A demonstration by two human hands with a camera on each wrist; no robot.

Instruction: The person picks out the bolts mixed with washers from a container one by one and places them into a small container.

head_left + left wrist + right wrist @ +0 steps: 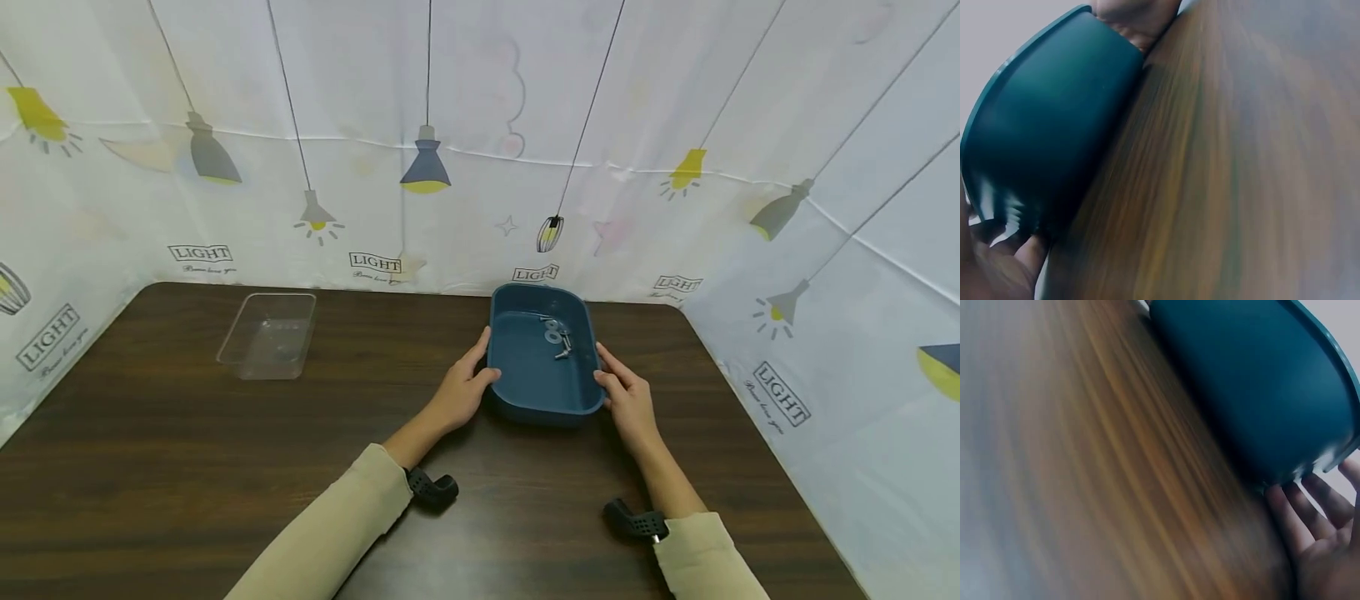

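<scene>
A blue plastic bin [536, 367] stands at the right of the middle, near the back of the table. Inside it several small metal screws [566, 343] and pale washers [552, 337] lie toward the right side. My left hand [459, 392] holds the bin's left side, with the thumb at the rim. The right hand [628, 404] holds the opposite side, thumb likewise at the rim. Beneath the rim, the right hand's fingers [1310, 512] touch the outer wall in the right wrist view. Bin wall [1054, 119] fills much of the left wrist view.
A clear plastic container [272, 337] sits at the back left of the dark wooden table [225, 467]. Behind and beside the table hangs a white curtain [465, 217] printed with lamps. Each wrist wears a black strap mount [431, 490].
</scene>
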